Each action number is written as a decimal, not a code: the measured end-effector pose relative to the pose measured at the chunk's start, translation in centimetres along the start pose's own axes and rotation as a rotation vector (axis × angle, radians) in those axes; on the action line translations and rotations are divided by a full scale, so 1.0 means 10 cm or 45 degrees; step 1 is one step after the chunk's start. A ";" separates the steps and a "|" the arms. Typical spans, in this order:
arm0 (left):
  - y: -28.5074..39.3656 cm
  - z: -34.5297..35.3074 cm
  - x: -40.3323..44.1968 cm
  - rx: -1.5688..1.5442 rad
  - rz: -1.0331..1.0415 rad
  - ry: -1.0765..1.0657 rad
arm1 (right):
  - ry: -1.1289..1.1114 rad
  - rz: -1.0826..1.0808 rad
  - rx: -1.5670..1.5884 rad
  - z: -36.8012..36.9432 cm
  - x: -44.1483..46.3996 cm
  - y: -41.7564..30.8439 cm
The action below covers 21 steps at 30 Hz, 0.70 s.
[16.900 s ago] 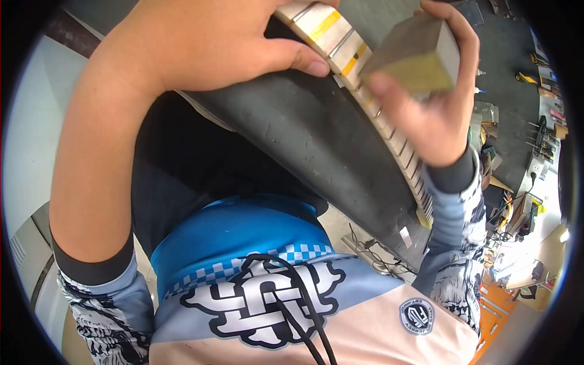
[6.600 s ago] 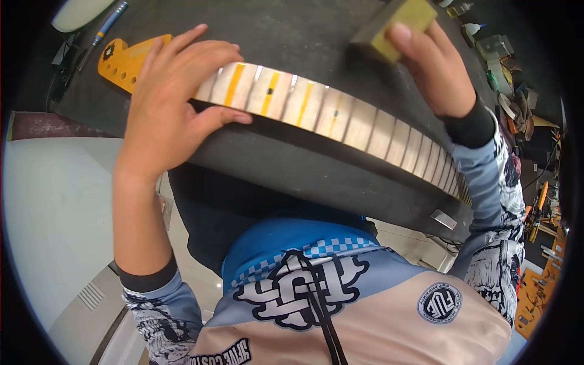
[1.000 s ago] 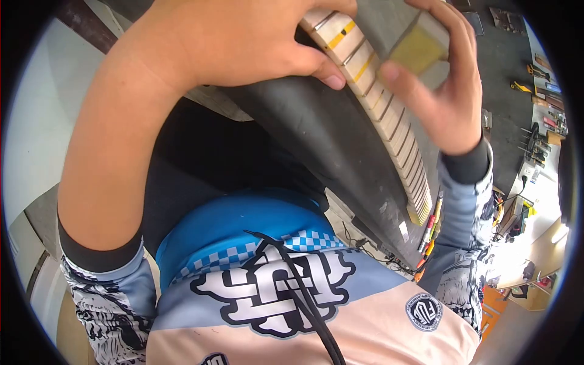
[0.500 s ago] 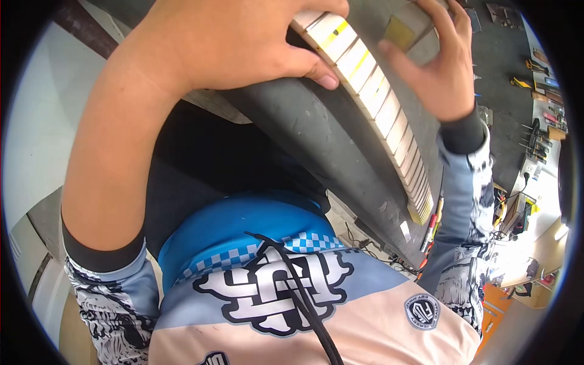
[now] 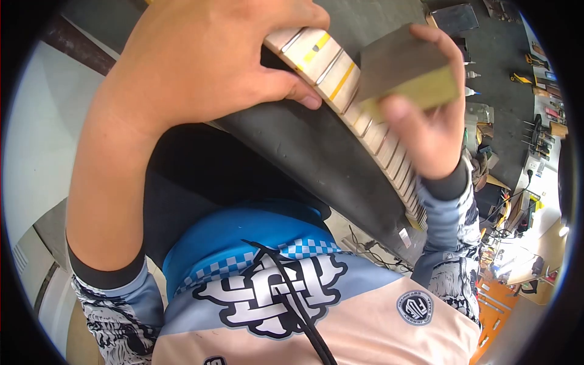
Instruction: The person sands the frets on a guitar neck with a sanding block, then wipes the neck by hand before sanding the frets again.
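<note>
My left hand (image 5: 225,67) grips the near end of a pale wooden guitar neck (image 5: 331,67), thumb along its side and fingers over the far edge. The neck slants down to the right, with metal frets across it and yellow strips and marks between some of them. My right hand (image 5: 429,137) pinches a sanding sponge (image 5: 404,67) with a dark grey face and yellow-green sides. The sponge is held over the upper part of the fretboard, slightly blurred; whether it touches the wood I cannot tell.
The neck lies along the padded dark edge of a workbench (image 5: 292,146). On the bench's far side are a dark flat block (image 5: 455,17) and small white-tipped bottles (image 5: 469,74). Tools hang beyond, near a power socket (image 5: 532,164). An orange tool panel (image 5: 494,310) stands at right.
My right hand has brought the sanding sponge down and toward the fretboard, turning its grey face into view. The neck and my left hand have shifted slightly left and down in view.
</note>
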<state>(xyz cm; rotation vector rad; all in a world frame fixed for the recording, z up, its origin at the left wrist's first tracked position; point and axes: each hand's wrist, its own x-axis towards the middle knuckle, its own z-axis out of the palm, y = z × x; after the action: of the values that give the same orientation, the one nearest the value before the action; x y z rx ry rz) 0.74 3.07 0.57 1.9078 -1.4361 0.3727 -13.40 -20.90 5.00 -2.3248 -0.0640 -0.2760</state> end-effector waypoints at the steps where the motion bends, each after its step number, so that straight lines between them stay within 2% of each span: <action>1: -0.04 -0.02 -0.01 -0.012 -0.002 -0.004 | -0.023 -0.082 -0.152 0.06 -0.05 -0.11; 2: -0.12 0.03 -0.01 0.016 0.009 -0.022 | -0.043 -0.209 -0.288 0.10 -0.12 -0.19; 3: -0.05 0.17 0.01 0.083 0.011 -0.046 | -0.064 -0.522 -0.532 0.05 -0.35 -0.14; 4: 0.02 0.31 0.04 0.150 0.014 -0.069 | -0.065 -0.677 -0.642 0.09 -0.39 -0.17; 5: 0.07 0.30 0.04 0.242 -0.009 -0.111 | -0.038 -0.720 -0.678 0.09 -0.37 -0.17; 7: 0.09 0.25 0.08 0.268 -0.042 -0.158 | 0.009 -0.421 -0.495 0.02 -0.19 -0.12; 9: 0.11 0.25 0.09 0.169 -0.060 -0.156 | 0.173 0.123 -0.063 0.00 -0.01 0.08; 11: 0.22 0.24 0.07 0.156 -0.064 -0.084 | 0.047 -0.163 -0.204 -0.11 0.03 0.21; 14: 0.27 0.16 0.10 0.127 -0.084 -0.119 | 0.090 -0.628 -0.777 -0.06 -0.09 -0.02; 16: 0.23 0.13 0.13 0.206 -0.098 -0.221 | -0.096 -0.573 -0.770 -0.07 -0.18 -0.18; 19: 0.11 0.17 0.15 0.332 -0.067 -0.301 | 0.048 -0.434 -0.673 -0.08 -0.04 -0.01; 21: 0.09 0.23 0.11 0.243 -0.016 -0.214 | 0.047 -0.451 -0.668 -0.08 -0.05 0.03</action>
<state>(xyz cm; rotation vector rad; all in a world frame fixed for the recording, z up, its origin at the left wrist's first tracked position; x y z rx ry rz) -0.16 0.57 -0.11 2.1435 -1.5427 0.3619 -14.04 -21.67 5.26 -2.8206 -0.4333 -0.5687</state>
